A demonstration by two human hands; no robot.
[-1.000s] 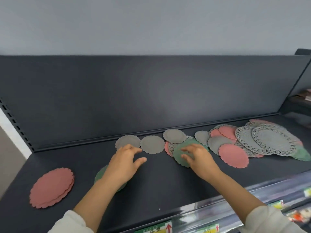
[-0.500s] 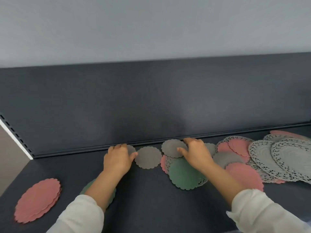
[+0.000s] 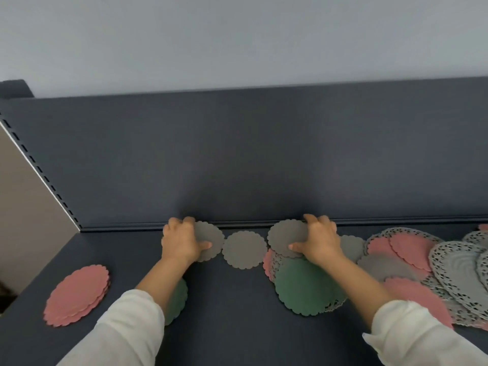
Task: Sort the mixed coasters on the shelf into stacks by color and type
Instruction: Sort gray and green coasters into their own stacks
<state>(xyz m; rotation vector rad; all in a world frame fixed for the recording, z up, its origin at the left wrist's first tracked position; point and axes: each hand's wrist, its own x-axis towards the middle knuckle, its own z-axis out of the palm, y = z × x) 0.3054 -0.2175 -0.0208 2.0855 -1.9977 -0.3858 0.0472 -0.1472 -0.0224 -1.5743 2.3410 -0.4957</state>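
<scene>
Progress, my read: early stage. Only one finished-looking stack, the pink stack (image 3: 76, 294), sat at the left end of the shelf (image 3: 237, 326). A green coaster (image 3: 177, 299) lay half hidden under the left forearm; couldn't tell if it was one or several.

Three plain grey ones sat in a row along the back wall, not yet stacked:
- left grey coaster (image 3: 210, 241): the left hand (image 3: 182, 244) clamped on it, fingers curled over the far edge, thumb pressed on top.
- middle grey coaster (image 3: 244, 249): untouched, edge just meeting the left one.
- right grey coaster (image 3: 286, 237): the right hand (image 3: 320, 243) spanned it the same way, fingers on the far rim, thumb on the near part.

Left to do: most of it. The mixed pile on the right held a large green coaster (image 3: 303, 286), pink coasters (image 3: 404, 249), more plain grey and grey lace doilies (image 3: 454, 273), all overlapping.

Orientation: every coaster lay flat, face up. Round scalloped discs, so no long axis or heading. The only direction was the grey row itself, running left-right parallel to the back wall.
</scene>
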